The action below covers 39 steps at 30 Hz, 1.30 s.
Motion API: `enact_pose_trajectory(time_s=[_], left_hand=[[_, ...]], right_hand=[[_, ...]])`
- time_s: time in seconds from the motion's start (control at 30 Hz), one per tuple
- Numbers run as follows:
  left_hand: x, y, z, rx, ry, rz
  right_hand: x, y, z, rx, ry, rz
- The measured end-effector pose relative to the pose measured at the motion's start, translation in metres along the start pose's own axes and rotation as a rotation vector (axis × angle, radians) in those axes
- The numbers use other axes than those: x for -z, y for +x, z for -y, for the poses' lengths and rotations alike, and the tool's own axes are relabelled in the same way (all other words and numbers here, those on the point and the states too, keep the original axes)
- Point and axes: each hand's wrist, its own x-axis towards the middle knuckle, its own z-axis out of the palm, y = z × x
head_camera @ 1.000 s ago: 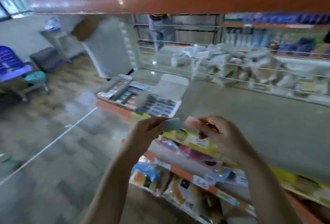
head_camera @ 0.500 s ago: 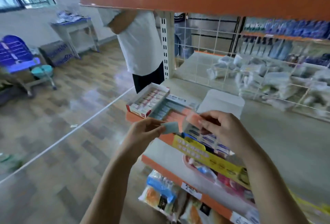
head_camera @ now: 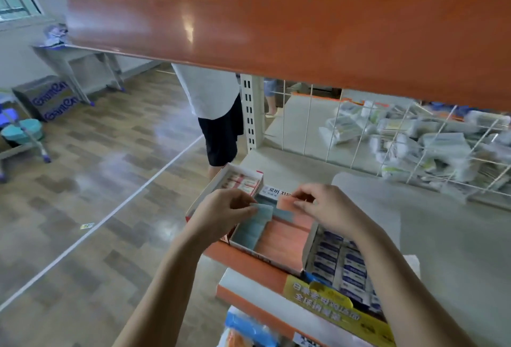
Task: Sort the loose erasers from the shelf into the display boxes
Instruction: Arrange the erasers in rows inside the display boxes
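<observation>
1. Head view: an orange upper shelf edge (head_camera: 276, 39) spans the top; the grey shelf surface (head_camera: 456, 236) lies below it, backed by a wire grid (head_camera: 387, 136) with wrapped packs behind.
2. Three display boxes are ranged along the front edge: a red-and-white box (head_camera: 240, 180) at far left, a middle box (head_camera: 271, 236) with a blue row and an orange row, and a box of blue-labelled erasers (head_camera: 340, 263) to the right.
3. A blue eraser (head_camera: 262, 209) is pinched in the left hand (head_camera: 221, 211), its long axis roughly level, directly above the middle box's blue row.
4. An orange eraser (head_camera: 287, 202) is pinched in the right hand (head_camera: 329, 208), above the orange row.
5. Judged: each hand is nearest its own row; a short drop is needed.
6. Obstruction: the two erasers nearly touch; the box walls are close.
7. A bystander in a white shirt (head_camera: 210, 89) is noted beyond the shelf.
</observation>
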Motion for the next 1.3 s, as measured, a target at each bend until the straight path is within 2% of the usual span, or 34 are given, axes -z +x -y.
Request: enact_pose_trajectory(time_s=[0.27, 0.5, 0.63, 1.07, 1.3], left_hand=[[0.002, 0.031, 0.000, -0.163, 0.138, 0.137], [-0.008, 0.045, 0.007, -0.259, 0.178, 0.282], [-0.017, 0.052, 0.007, -0.295, 0.256, 0.315], [-0.032, 0.053, 0.006, -0.355, 0.431, 0.201], [-0.036, 0.051, 0.009, -0.459, 0.476, 0.143]], right_hand=[[-0.001, -0.013, 0.004, -0.121, -0.049, -0.006], [-0.001, -0.026, 0.006, -0.238, -0.067, -0.025], [-0.007, -0.026, 0.007, -0.273, -0.088, -0.011], [-0.016, -0.026, 0.010, -0.318, -0.124, -0.046], [-0.018, -0.025, 0.010, -0.315, -0.133, -0.065]])
